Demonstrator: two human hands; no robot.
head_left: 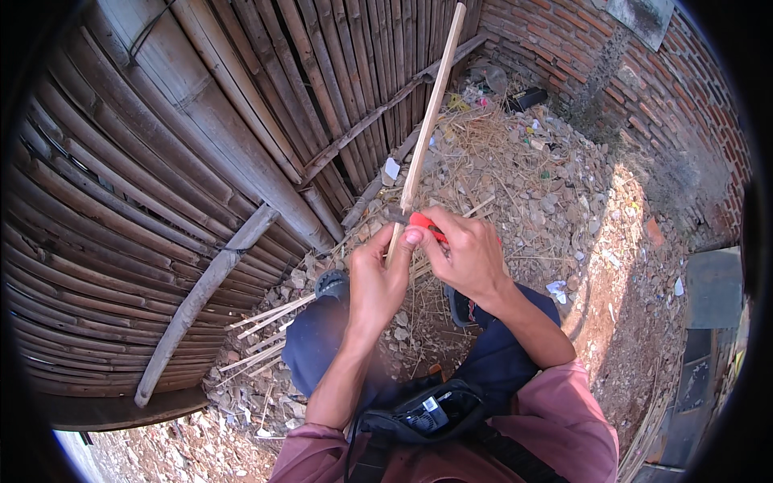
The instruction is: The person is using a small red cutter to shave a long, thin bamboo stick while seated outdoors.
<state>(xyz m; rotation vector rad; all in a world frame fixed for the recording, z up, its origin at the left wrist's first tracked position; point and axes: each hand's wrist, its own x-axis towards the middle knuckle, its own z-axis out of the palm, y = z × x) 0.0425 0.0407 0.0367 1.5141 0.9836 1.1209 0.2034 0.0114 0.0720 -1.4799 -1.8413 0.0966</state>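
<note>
A long pale strip of wood or bamboo point(427, 125) slants up and away in front of me. My left hand point(380, 278) is closed around its lower part, with the thumb reaching up toward the blade. In my right hand point(469, 251) is a knife with a red handle point(419, 220), gripped by the fingers. The knife's short dark blade point(398, 215) lies across the strip, touching it just above my left hand. Part of the handle is hidden under my right fingers.
A bamboo wall point(185, 121) with thick poles rises close on the left. Several cut strips point(266, 338) lie on the rubble beside my left leg. Stones and litter point(523, 185) cover the ground ahead. A brick wall point(564, 48) stands behind; panels point(713, 290) lean at right.
</note>
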